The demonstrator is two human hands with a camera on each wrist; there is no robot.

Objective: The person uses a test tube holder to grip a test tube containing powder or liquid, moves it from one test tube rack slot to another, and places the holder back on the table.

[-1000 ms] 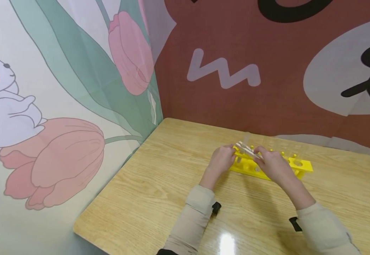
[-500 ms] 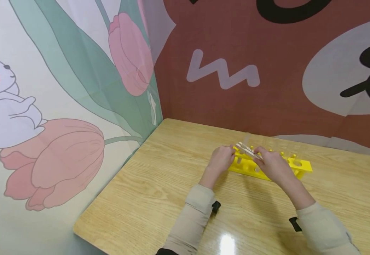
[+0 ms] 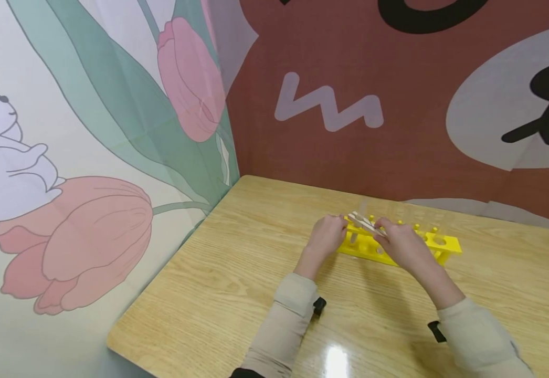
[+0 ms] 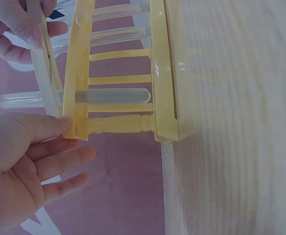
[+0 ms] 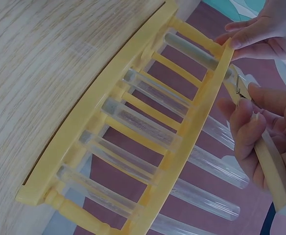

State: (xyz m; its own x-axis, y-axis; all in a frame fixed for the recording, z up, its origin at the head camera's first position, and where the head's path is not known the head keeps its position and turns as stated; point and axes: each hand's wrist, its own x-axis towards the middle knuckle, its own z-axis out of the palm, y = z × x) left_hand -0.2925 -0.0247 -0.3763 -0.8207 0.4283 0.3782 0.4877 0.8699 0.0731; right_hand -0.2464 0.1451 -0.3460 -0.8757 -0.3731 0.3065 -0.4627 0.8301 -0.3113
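Note:
A yellow test tube rack (image 3: pixel 450 245) stands on the table. My left hand (image 3: pixel 327 236) pinches the left end of its top plate; the lower fingers (image 4: pixel 67 164) stick out past it in the left wrist view. My right hand (image 3: pixel 404 245) grips a wooden test tube clamp (image 3: pixel 362 222) by its handles. Its far end lies at the upper part of the leftmost test tube (image 4: pixel 116 96), just above the top plate. Greyish content shows in that tube, whose rounded bottom sits low in the rack. Whether the clamp's jaws press on the glass cannot be told.
Several clear test tubes (image 5: pixel 143 127) stand in the other holes of the rack, rising above its top plate. Yellow pegs (image 3: pixel 416 227) line its rear edge. The wooden table (image 3: pixel 199 294) meets a brown printed wall cloth (image 3: pixel 303 157) behind.
The view has shifted slightly. Both hands, the clamp and the rack keep the same places relative to each other.

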